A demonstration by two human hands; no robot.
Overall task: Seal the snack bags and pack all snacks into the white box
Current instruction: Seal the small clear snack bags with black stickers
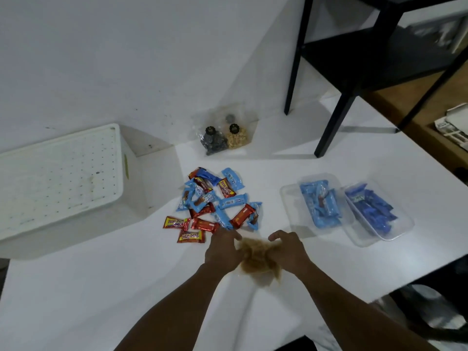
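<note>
A clear bag of brown snack pieces (257, 259) lies on the white table between my hands. My left hand (222, 252) grips its left side and my right hand (288, 250) grips its right side. Just beyond them lies a loose pile of blue and red wrapped snacks (215, 203). The white box (58, 178), with a perforated bottom, stands open at the left. Two more clear snack bags (224, 136), one dark and one light, lean against the wall at the back.
Two clear plastic trays sit at the right, one with light blue packets (320, 201), one with dark blue packets (372, 211). A black shelf frame (336, 122) stands on the table's back right. The table edge runs along the right side.
</note>
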